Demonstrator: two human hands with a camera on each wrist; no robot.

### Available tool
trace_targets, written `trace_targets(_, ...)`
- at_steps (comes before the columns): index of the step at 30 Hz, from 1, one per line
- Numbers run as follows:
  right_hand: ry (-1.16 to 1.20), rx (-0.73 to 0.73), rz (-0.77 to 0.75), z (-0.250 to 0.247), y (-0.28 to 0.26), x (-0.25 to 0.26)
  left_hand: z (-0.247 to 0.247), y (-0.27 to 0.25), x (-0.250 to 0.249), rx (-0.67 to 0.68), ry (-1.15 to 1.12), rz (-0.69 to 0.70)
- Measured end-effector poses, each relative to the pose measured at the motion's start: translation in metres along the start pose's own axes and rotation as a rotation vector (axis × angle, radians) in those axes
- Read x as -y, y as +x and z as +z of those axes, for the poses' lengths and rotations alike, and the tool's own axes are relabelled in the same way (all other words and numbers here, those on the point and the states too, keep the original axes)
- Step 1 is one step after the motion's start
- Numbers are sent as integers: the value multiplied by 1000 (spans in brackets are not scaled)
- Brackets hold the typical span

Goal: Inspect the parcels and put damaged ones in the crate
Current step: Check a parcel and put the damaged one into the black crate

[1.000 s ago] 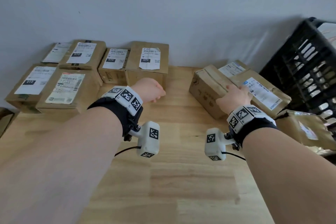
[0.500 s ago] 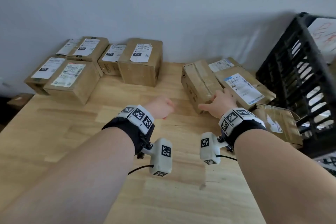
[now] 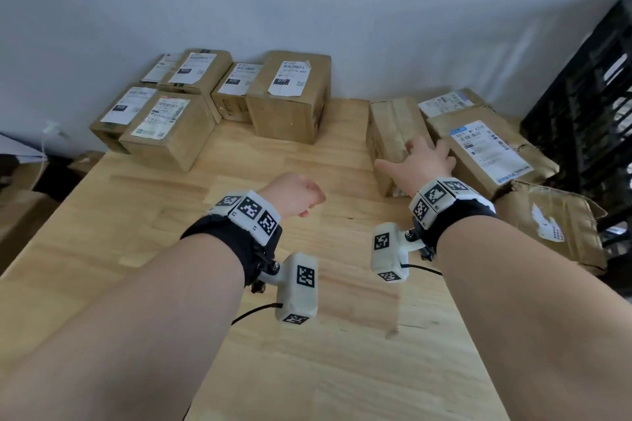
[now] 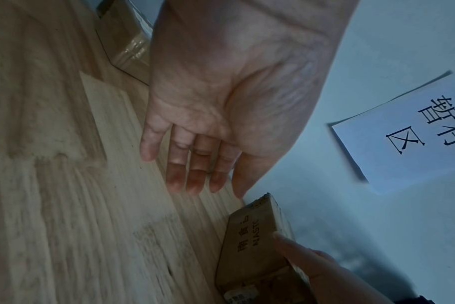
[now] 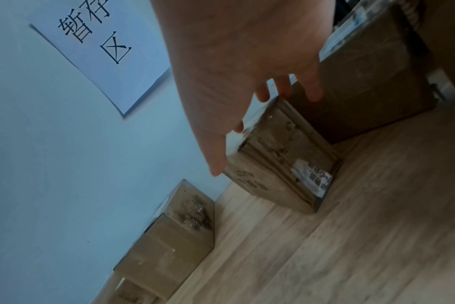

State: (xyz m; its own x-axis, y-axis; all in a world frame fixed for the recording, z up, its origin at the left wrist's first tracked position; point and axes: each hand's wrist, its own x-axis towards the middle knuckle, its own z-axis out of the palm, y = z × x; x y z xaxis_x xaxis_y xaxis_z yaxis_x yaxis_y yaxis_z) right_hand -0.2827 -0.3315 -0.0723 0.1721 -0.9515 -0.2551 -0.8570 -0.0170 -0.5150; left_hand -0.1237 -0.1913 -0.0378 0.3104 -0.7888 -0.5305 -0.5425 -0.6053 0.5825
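A tape-wrapped brown parcel (image 3: 393, 126) stands on the wooden table (image 3: 307, 335) right of centre. My right hand (image 3: 415, 161) rests on its top with fingers spread toward the far edge and the thumb stretched out by its left face. The right wrist view shows the right hand (image 5: 237, 115) over that parcel (image 5: 281, 170). My left hand (image 3: 297, 193) hovers over bare table to the left, holding nothing. In the left wrist view its fingers (image 4: 195, 174) hang relaxed. The black crate (image 3: 588, 106) stands at the far right.
A dented parcel with a blue-edged label (image 3: 485, 147) lies right of the taped one, a torn crumpled parcel (image 3: 554, 222) nearer me, and another parcel (image 3: 451, 102) behind. Several labelled boxes (image 3: 290, 102) cluster at the back left against the wall. A paper sign (image 4: 408, 131) hangs on the wall.
My left hand has drawn back from the back boxes toward me. My right hand stays on the taped parcel, now with fingers spread and thumb out. My head has tilted down.
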Motion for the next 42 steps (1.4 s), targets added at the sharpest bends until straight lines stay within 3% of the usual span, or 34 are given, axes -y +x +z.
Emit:
trace_targets(9,-84,-22,22,3,-2,-3,1,-6,24,-4,-55,-76)
trace_targets(18,124,38,-59,17,-68,-7,8,-11,49,44,-235,-135)
trace_targets(20,247,78,-8,21,-86,-8,15,-17,56,62,-258,-130)
trace_targets(25,861,402,300,45,-138,-30,25,-35,91,166,-430,-204)
trace_targets(27,974,462,371,58,-157,-39,25,-44,107,196,-530,-213)
trace_targets(37,1033,461,425,95,-219,-45,37,-80,147,299,-603,-176)
trace_targets(42,1072,413,415,87,-232,-38,36,-93,136,254,-643,-114)
